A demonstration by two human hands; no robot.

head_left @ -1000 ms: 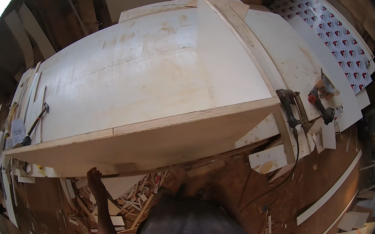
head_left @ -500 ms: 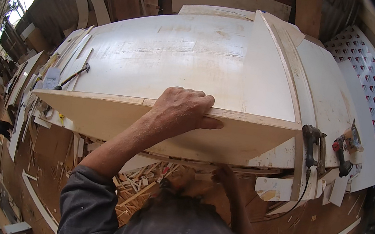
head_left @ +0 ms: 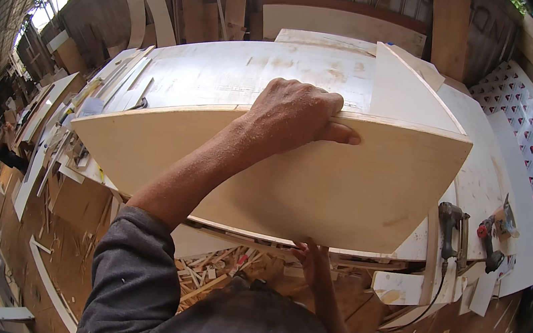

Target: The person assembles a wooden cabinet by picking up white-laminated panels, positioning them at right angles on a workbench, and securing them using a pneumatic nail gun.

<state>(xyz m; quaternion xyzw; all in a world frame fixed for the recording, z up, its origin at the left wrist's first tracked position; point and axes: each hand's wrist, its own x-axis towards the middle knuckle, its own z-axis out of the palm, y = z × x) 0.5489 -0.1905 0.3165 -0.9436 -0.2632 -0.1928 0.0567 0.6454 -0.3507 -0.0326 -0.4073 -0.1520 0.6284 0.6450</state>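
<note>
A pale plywood panel [head_left: 317, 187] stands on edge at the near side of the worktable, its broad face toward me. My left hand [head_left: 293, 116] is closed over its top edge, thumb on the near face and fingers over the far side. Low down, my right hand [head_left: 315, 264] meets the panel's bottom edge with its fingertips; part of those fingers is hidden. At the panel's right end a second white-faced board [head_left: 411, 91] runs away from me and appears joined to it at a corner.
The large white-topped worktable [head_left: 260, 64] lies behind the panel. At right rest a corded black power tool [head_left: 451, 224] and a red-and-black power tool [head_left: 489, 240]. Wood offcuts [head_left: 205, 273] litter the floor. Another person's arm [head_left: 8, 156] shows at far left.
The panel has come up and tilted, showing more of its near face. My left hand has risen with it, and my right hand has come up to the bottom edge.
</note>
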